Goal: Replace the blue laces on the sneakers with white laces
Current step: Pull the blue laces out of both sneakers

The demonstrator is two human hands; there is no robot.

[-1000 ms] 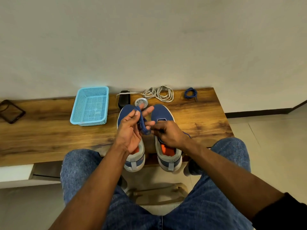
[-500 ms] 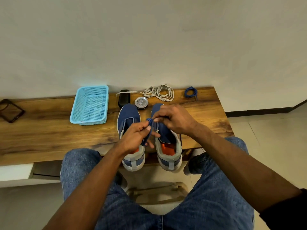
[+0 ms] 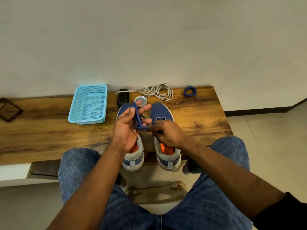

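Two blue sneakers with grey heels and orange insoles stand side by side on the wooden bench [image 3: 41, 135], the left sneaker [image 3: 132, 156] and the right sneaker [image 3: 163, 112]. A blue lace [image 3: 137, 119] is looped several times around the spread fingers of my left hand [image 3: 127, 128], held above the left sneaker. My right hand [image 3: 167, 131] pinches the loose end of that lace just right of the coil. White laces [image 3: 159, 92] lie in loops at the back of the bench. A second blue lace [image 3: 190, 92], bundled, lies right of them.
A light blue mesh basket [image 3: 88, 104] sits left of the shoes. A black box [image 3: 123, 97] and a round metal tin [image 3: 141, 101] stand behind the left sneaker. A dark frame-like object [image 3: 9, 109] lies at the far left. My knees in jeans flank a stool.
My left hand has turned palm up and spread its fingers with the blue lace coiled on them. My right hand came down from above the shoes and now pinches the lace end.
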